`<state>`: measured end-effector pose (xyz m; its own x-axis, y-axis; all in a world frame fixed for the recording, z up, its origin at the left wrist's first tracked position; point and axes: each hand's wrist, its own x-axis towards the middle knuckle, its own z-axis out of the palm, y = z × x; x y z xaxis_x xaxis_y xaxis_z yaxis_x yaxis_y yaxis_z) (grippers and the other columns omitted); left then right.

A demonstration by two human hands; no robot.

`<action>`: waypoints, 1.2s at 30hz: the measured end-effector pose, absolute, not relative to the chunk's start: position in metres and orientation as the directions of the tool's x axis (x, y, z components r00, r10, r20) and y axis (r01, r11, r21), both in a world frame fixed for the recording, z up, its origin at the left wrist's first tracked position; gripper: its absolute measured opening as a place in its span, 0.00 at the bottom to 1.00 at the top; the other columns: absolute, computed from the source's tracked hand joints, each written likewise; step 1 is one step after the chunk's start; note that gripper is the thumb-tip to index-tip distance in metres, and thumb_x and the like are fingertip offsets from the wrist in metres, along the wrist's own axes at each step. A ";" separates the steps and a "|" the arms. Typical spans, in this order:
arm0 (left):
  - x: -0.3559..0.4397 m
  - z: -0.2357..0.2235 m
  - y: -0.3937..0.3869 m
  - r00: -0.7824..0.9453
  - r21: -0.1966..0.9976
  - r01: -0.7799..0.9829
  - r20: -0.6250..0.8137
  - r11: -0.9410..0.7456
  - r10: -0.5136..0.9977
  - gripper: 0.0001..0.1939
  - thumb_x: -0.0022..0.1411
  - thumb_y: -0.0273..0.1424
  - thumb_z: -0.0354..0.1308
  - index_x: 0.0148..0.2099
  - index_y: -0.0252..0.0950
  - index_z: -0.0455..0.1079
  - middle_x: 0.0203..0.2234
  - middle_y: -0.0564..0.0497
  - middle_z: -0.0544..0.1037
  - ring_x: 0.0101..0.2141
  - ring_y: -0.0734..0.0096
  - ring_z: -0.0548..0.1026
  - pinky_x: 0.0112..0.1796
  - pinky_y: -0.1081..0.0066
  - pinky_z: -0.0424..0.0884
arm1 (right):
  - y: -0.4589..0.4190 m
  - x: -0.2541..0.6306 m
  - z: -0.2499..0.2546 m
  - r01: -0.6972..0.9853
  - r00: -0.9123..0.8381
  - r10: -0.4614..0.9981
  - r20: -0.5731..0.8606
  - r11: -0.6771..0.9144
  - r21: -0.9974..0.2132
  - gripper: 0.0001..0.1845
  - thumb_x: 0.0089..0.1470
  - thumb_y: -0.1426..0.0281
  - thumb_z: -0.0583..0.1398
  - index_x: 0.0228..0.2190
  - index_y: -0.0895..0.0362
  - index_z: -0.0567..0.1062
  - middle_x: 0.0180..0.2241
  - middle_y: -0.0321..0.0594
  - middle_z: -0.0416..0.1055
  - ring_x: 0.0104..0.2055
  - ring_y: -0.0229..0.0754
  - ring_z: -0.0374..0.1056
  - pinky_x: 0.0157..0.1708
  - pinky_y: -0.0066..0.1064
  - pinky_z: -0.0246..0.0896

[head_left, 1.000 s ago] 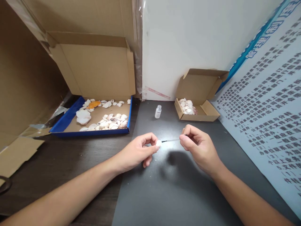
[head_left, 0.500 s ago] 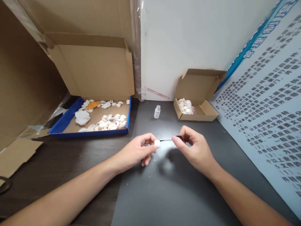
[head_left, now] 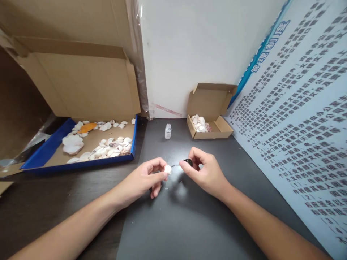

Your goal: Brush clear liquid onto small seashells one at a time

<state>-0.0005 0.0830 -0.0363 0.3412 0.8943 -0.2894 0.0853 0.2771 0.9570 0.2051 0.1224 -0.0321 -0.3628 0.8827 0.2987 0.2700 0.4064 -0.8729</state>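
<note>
Between thumb and fingers, my left hand [head_left: 151, 174] pinches a small white ribbed seashell [head_left: 168, 169]. My right hand [head_left: 204, 168] is closed on the black cap of a thin brush [head_left: 188, 162], whose stem points left at the shell. The brush tip is at the shell's right edge; whether it touches I cannot tell. Beyond the hands, a small clear bottle with a white label [head_left: 168, 132] stands upright, its neck uncapped.
At the left, a blue-edged cardboard box [head_left: 78, 167] with its lid up holds many shells and an orange one [head_left: 87, 127]. A smaller open box [head_left: 213, 135] with white shells sits back right. A printed sheet [head_left: 298, 126] lines the right side, and a white board [head_left: 189, 47] the back.
The view has shifted, so everything sits further left in the picture. The brush has turned, with its cap now more end-on to me. Both hands keep their holds.
</note>
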 end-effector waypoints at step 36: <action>-0.006 -0.039 0.087 0.375 0.953 0.011 -0.284 0.302 0.882 0.13 0.56 0.35 0.64 0.35 0.34 0.64 0.28 0.55 0.75 0.18 0.84 0.70 0.20 0.81 0.63 | 0.122 0.208 -0.032 0.229 -0.375 0.879 0.293 0.394 -0.890 0.19 0.54 0.63 0.62 0.21 0.54 0.58 0.19 0.28 0.53 0.22 0.35 0.49 0.24 0.29 0.46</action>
